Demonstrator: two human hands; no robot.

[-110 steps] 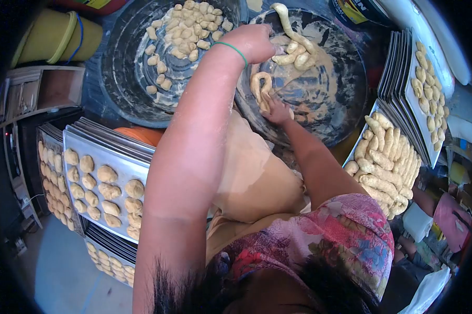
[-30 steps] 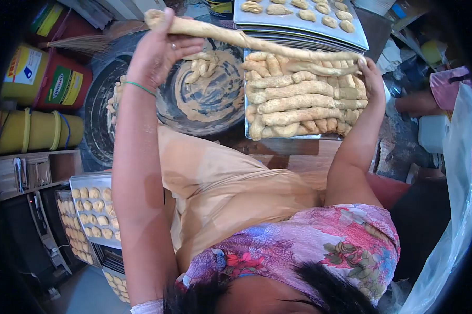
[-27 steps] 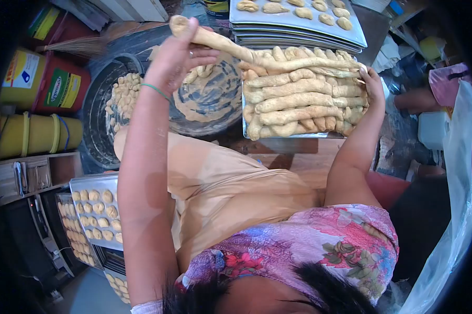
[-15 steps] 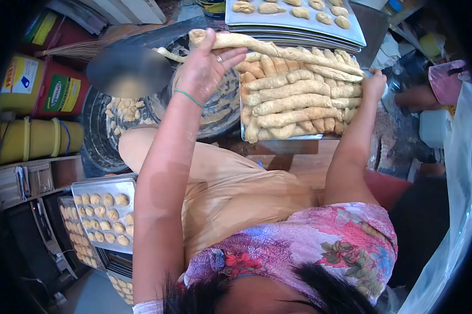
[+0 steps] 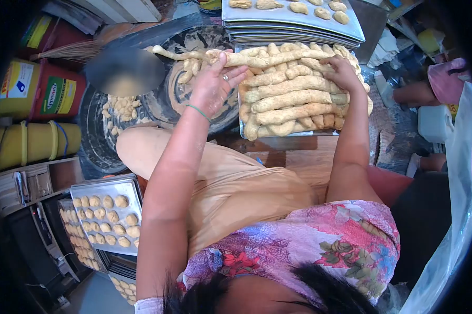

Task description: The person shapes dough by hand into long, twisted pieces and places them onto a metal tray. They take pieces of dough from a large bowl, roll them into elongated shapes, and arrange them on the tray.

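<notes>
While the left hand grasps the long dough rope and the right hand closes over its other end, it lies atop the piled ropes in the tray; it is best lowered evenly, unstretched, parallel to them.

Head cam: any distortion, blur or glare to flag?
Head view: strong fisheye, black vignette at the edges; a smeared oval blur patch beside the dark pan; even daylight, top tray bright but not blown out; dough rope sharp.
</notes>
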